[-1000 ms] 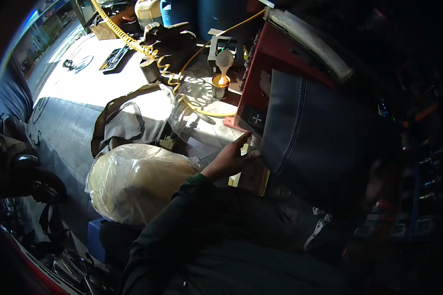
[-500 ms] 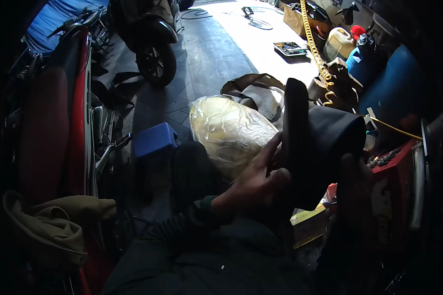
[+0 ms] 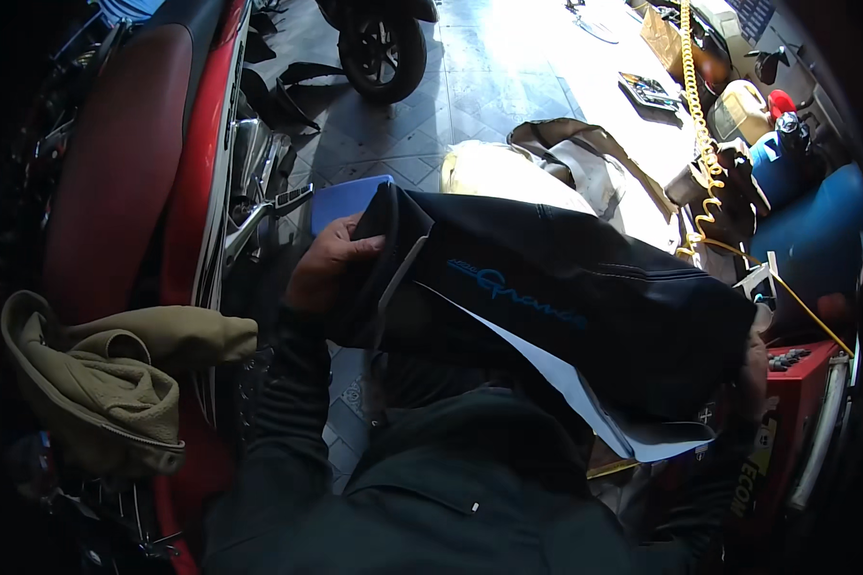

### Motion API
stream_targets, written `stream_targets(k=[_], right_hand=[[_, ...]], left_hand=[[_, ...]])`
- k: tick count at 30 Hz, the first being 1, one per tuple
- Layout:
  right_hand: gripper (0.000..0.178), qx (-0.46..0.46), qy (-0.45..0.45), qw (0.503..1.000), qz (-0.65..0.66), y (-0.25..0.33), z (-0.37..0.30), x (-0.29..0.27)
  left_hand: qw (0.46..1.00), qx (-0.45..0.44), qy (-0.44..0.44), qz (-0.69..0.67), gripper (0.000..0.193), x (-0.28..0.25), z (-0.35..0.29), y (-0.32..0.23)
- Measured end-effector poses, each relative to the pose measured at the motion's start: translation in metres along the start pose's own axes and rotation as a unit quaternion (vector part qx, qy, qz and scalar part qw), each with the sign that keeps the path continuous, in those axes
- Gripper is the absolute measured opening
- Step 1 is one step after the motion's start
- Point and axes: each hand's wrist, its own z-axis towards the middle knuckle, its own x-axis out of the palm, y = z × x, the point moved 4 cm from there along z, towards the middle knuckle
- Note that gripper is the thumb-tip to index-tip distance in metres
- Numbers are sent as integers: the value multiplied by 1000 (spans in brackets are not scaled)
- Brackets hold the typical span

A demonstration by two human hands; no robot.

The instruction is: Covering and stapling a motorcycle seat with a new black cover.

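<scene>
A person's left hand (image 3: pixel 328 261) grips the near end of a black motorcycle seat (image 3: pixel 566 307), fingers curled over its edge, while the right hand (image 3: pixel 753 369) is mostly hidden behind the seat's far end, its grip impossible to tell. Between the 2 hands the seat spans the person's chest; a red motorcycle (image 3: pixel 153 172) and tan jacket (image 3: pixel 105 374) sit left of the left hand.

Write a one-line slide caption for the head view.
Both hands, left hand and right hand, hold a black padded motorcycle seat beside a red motorcycle.
</scene>
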Motion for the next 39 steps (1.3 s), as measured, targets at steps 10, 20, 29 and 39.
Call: stream_targets(k=[10, 20, 29, 39], right_hand=[[30, -252, -318, 809, -426, 2, -58, 129], [38, -347, -102, 590, -722, -25, -95, 177], [25, -172, -407, 854, -273, -83, -87, 81], [33, -252, 178, 801, -513, -45, -114, 211]], left_hand=[[761, 290, -224, 536, 55, 43, -40, 20], [532, 79, 110, 836, 16, 77, -51, 14], [599, -25, -163, 783, 61, -53, -68, 6], [528, 202, 142, 813, 46, 61, -69, 28]])
